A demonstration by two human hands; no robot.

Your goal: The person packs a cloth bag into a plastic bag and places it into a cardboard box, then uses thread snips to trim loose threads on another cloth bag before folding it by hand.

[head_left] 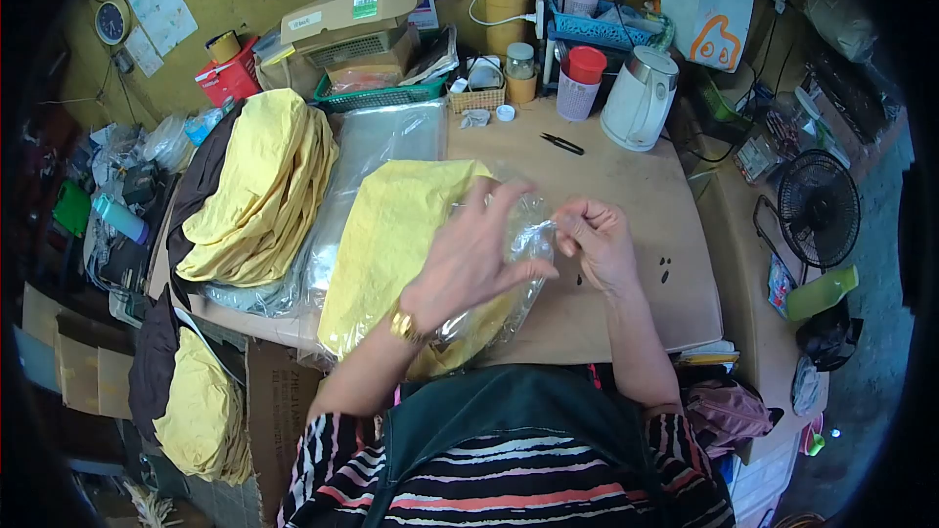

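Observation:
A folded yellow cloth lies on the table inside a clear plastic bag. Over its right part is my left hand, with thumb and fingers spread apart and a gold watch on the wrist. My right hand pinches the right edge of the bag between thumb and fingertips. To the left rests a stack of folded yellow cloths with dark brown cloth beside it. Flat clear plastic bags lie behind the bagged cloth.
Small black snips lie behind my right hand. Farther back stand a white kettle, a red cup, jars and a green basket. A black fan is at the right. More yellow cloth sits lower left.

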